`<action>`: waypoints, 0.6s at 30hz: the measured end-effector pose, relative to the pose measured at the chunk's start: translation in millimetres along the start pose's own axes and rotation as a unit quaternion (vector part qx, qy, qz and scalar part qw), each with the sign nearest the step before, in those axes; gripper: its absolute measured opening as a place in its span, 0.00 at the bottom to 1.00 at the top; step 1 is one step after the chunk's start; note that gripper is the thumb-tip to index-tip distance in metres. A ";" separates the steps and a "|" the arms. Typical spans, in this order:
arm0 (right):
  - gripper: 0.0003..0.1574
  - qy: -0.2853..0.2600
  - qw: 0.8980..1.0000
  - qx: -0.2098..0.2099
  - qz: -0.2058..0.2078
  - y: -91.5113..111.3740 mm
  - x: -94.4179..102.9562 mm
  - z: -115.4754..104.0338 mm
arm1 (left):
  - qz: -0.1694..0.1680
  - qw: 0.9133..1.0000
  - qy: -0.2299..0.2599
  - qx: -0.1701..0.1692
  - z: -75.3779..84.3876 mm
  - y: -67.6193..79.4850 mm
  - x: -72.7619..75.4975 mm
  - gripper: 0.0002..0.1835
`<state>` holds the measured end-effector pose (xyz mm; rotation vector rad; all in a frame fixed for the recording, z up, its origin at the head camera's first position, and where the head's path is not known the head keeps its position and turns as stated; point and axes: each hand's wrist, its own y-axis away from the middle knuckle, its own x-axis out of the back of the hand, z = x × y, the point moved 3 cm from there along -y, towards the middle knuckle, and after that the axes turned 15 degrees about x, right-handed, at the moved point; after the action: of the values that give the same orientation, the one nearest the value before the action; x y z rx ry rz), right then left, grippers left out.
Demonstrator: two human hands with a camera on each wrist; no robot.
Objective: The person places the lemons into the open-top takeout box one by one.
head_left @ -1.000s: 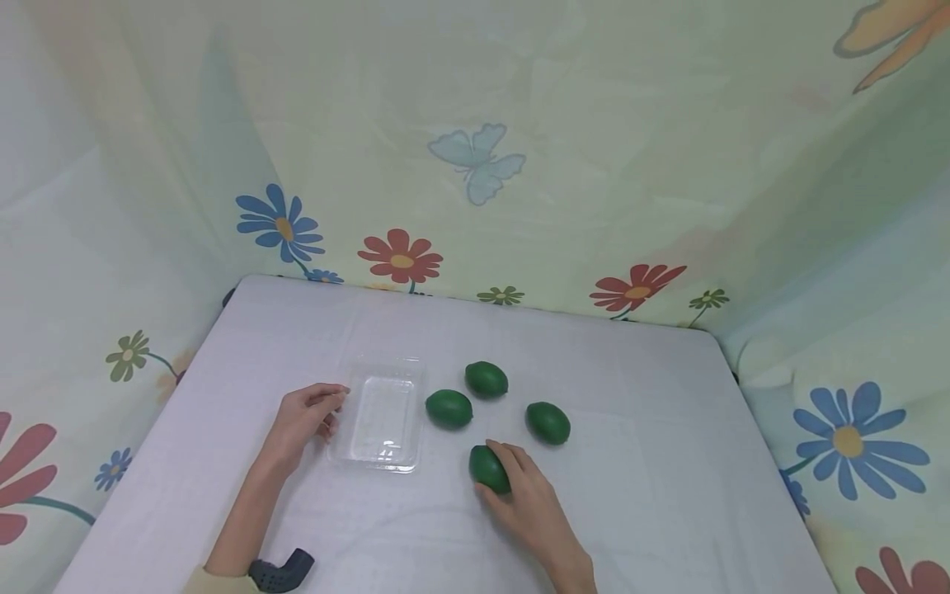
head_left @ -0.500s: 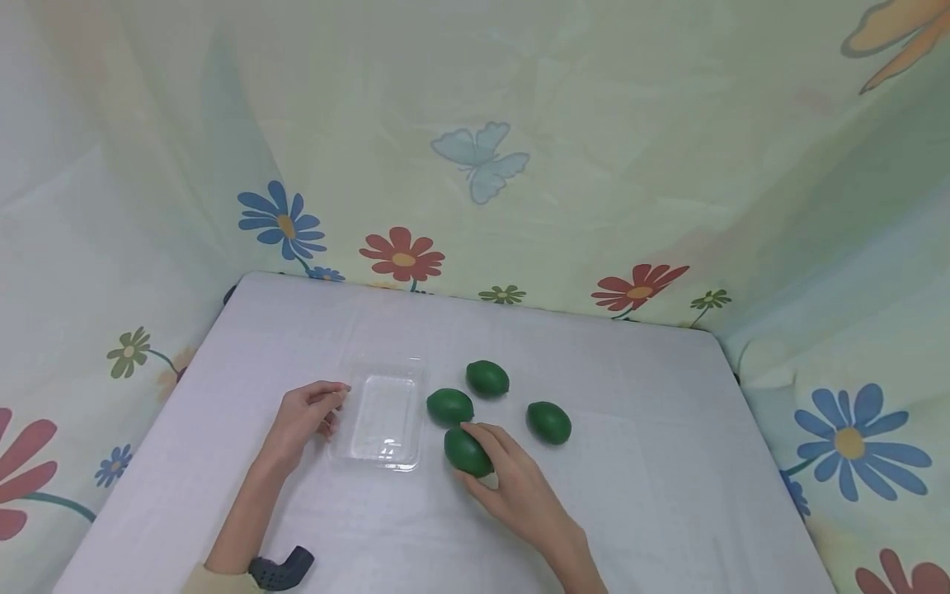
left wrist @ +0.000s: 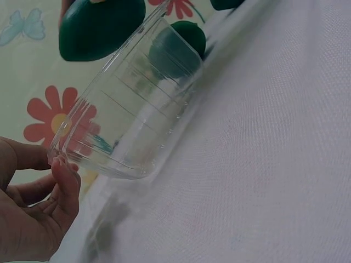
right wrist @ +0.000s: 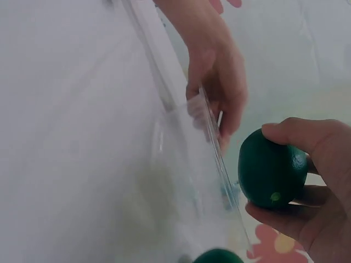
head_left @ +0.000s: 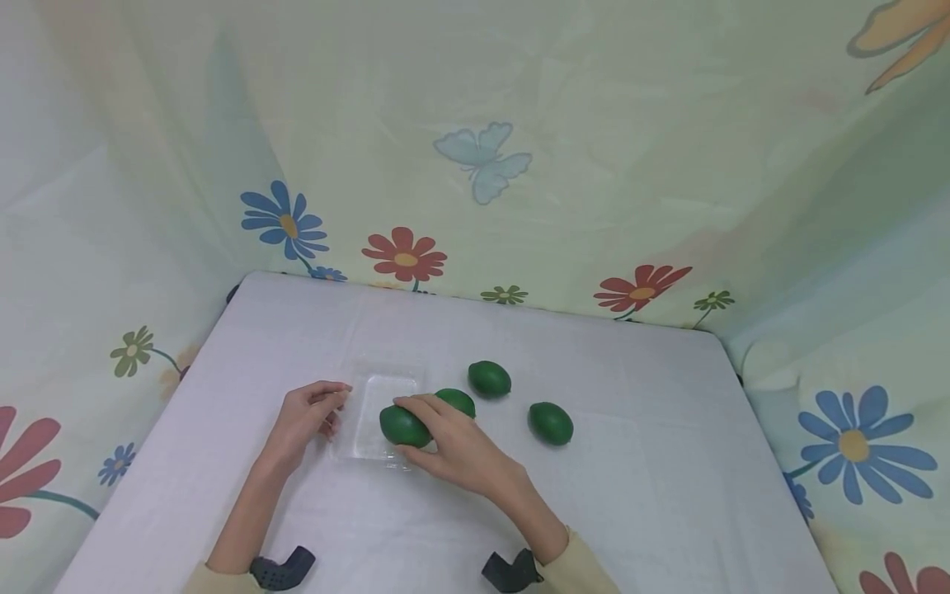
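In the head view, I see the right hand [head_left: 463, 454] has swung leftward across the table [head_left: 646, 511], and its sleeve has come into sight. A second ago its dark green lime [head_left: 404, 426] was well to the right of the clear container [head_left: 380, 391]; now it sits over the container's right half. The left hand [head_left: 308, 417] has stayed at the container's left edge. The partly hidden lime [head_left: 458, 401] lies behind the right hand, while the far lime [head_left: 490, 379] and the rightmost lime [head_left: 551, 423] have kept their spots on the table. As I judge it, the carry across is all but finished and the letting go is not yet done.

In the left wrist view, I get the grip on the container: thumb and fingers pinch its rim at one corner, which I take to be steadying it. The carried lime shows above the rim, and another lime shows through the clear wall, outside on the table. I see no fruit inside.

In the right wrist view, I have the thumb on one side of the carried lime and the fingers curled round the other, a firm hold. The lime is up past the rim, apart from it as far as I can tell. The left hand's fingers show at the rim beyond, slightly blurred. I judge that lowering straight from here should work, if the thin wall is not knocked.
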<state>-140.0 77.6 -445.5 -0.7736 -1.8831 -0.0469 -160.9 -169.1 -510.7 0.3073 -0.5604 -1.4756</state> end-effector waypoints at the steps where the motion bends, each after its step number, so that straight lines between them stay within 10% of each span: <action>1: 0.38 -0.001 1.000 0.001 -0.009 -5.6 -2.5 -0.4 | -0.001 1.000 0.000 -0.001 -0.3 -0.2 0.2 0.21; 8: 0.38 -0.005 0.998 -0.043 -0.049 -32.7 -30.1 -2.6 | -0.010 1.000 0.005 -0.008 -1.2 -1.1 1.1 0.21; 18: 0.32 -0.102 0.969 -0.222 0.024 -53.7 -55.8 -0.3 | -0.006 1.000 0.004 0.001 0.5 -0.6 1.1 0.22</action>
<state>-154.7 7.8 -475.5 -1.1633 -2.0763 -0.3827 -161.7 -170.2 -510.4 0.3182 -0.5537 -1.4860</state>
